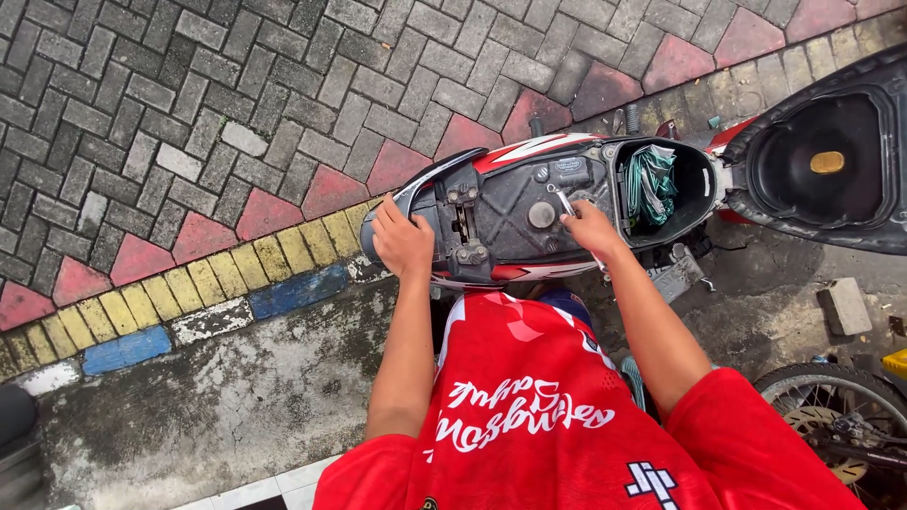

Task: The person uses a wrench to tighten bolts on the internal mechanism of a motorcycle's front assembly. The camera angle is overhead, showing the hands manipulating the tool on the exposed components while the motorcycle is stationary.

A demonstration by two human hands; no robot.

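Head view: left hand (pixel 402 241) grips scooter's glossy tail (pixel 402 194); right hand (pixel 590 227) pinches slim metal tool (pixel 565 202).

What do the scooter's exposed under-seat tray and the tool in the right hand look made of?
The under-seat tray looks like moulded black plastic: matte, dusty, with ribbed, shaped surfaces. The tool in the right hand seems to be bare metal, thin and silvery with a bright glint, though too small to be sure.
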